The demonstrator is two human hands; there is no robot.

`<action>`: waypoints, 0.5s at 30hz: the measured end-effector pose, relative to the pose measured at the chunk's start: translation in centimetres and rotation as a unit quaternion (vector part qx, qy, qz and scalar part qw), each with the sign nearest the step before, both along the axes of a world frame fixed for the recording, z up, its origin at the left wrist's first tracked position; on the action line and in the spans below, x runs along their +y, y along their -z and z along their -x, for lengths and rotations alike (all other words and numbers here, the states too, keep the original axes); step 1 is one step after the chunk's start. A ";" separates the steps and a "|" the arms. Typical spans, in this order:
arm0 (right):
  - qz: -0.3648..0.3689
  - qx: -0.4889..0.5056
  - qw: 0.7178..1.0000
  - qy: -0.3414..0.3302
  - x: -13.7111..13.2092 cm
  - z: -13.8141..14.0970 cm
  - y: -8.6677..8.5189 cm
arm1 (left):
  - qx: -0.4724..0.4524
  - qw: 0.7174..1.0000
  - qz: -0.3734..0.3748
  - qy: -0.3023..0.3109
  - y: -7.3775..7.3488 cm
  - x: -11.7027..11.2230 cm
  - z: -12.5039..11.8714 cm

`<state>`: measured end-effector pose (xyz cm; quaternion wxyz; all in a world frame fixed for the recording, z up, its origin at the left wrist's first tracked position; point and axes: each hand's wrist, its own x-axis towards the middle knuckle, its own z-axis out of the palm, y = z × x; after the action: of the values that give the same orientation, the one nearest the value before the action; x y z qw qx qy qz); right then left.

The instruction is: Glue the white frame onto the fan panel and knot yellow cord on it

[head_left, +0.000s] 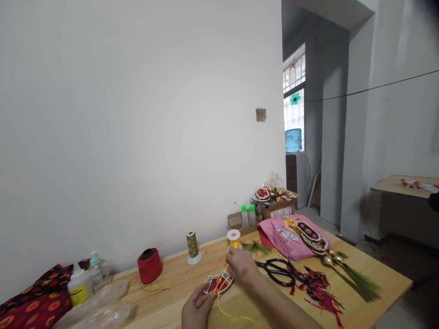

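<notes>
My left hand (199,307) is closed on the lower left edge of a small red embroidered piece (222,285) with a pale patterned border. Yellow cord (229,314) crosses the front of this piece, and its loose end trails down over the table. Just above the piece, my right hand (243,267) has its fingers pinched together on a strand of the same cord. The fingertips of my right hand are partly hidden. Behind that hand stands a white-flanged spool (233,235) of yellow cord.
Black-handled scissors (279,272) and dark red fabric scraps (317,285) lie to the right. Beyond are a pink cloth (274,230) and a tasselled ornament (310,237). A red thread cone (150,266), a green thread cone (192,246) and a glue bottle (78,288) stand left.
</notes>
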<state>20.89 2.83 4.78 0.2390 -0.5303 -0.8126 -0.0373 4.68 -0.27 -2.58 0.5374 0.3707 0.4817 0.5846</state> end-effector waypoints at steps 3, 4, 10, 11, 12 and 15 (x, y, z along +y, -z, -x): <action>-0.034 0.028 0.998 0.047 1.0 -4.0 -2.4 | 0.019 1.000 0.000 -0.003 0.3 0.2 0.2; -0.048 0.039 0.996 0.063 1.1 -5.5 -3.4 | 0.027 1.000 0.001 -0.003 0.4 0.2 0.2; -0.174 0.307 0.929 0.113 -0.7 -12.8 -7.7 | 0.043 0.999 0.002 -0.003 1.3 0.8 0.7; -0.139 0.334 0.928 0.090 -1.2 -13.5 -7.9 | 0.046 0.999 0.002 0.002 1.4 0.9 0.8; -0.082 0.340 0.935 0.061 -1.7 -14.1 -7.8 | 0.052 0.999 0.004 0.008 1.4 1.0 0.9; 0.119 0.222 0.968 -0.005 -3.6 -14.6 -6.5 | 0.077 0.997 0.005 0.015 1.5 1.2 1.0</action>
<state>35.50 -0.73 11.26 0.3489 -0.5456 -0.7406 0.1791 3.71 0.90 -4.08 0.5092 0.4193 0.5188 0.5438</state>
